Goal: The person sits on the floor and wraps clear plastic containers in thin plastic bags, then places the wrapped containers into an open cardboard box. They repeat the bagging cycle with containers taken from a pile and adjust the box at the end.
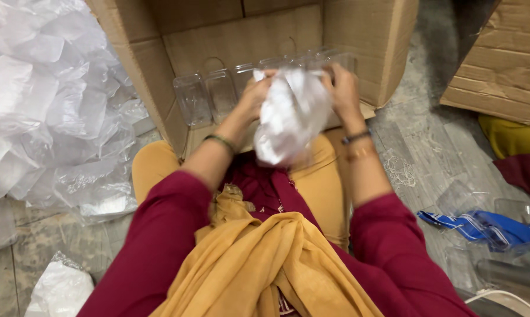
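Both my hands grip a crumpled white plastic bag (291, 114) wrapped around something, held above my lap in front of an open cardboard box (159, 94). My left hand (256, 94) clutches the bag's left side, fingers curled into it. My right hand (342, 88) holds its upper right edge. Inside the box a row of clear plastic jars (206, 97) stands along the near side, just behind my hands. What the bag contains is hidden.
A big heap of clear plastic bags (47, 100) lies at the left, with a white bag (59, 290) on the floor below it. Another cardboard box (505, 58) sits at the upper right. Blue-and-white packaging (488, 226) lies on the tiled floor at the right.
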`<state>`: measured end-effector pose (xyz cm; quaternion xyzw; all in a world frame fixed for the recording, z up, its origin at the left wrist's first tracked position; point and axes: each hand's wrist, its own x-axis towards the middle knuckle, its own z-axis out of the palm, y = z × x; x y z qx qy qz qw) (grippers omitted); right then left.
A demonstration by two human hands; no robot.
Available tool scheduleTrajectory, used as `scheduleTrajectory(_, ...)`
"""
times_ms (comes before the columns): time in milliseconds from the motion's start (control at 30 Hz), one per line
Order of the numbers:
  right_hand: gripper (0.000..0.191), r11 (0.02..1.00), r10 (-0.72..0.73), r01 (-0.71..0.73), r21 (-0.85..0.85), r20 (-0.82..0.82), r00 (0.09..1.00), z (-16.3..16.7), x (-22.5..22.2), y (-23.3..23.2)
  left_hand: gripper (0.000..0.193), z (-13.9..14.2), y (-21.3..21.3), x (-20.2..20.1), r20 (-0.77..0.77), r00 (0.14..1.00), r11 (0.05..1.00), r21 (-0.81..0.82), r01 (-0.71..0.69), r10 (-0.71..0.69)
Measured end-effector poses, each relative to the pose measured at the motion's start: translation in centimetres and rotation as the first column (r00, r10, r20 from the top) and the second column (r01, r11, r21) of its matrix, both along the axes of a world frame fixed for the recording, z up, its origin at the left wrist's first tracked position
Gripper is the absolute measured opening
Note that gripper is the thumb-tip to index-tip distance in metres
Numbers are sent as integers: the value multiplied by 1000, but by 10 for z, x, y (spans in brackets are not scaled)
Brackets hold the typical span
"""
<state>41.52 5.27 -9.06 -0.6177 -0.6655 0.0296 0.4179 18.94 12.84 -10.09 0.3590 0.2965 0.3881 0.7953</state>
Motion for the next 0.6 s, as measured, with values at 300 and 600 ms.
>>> scheduleTrajectory(300, 19, 948, -184, 153, -278, -87, 979, -27, 2, 5, 36, -2, -1, 57, -398, 904, 984, -11, -176, 157)
scheduleTrajectory(600, 30, 924, -316, 235, -301, -259, 913, -18, 33, -201, 30, -19, -130, 76, -72, 982, 985, -2, 172, -172)
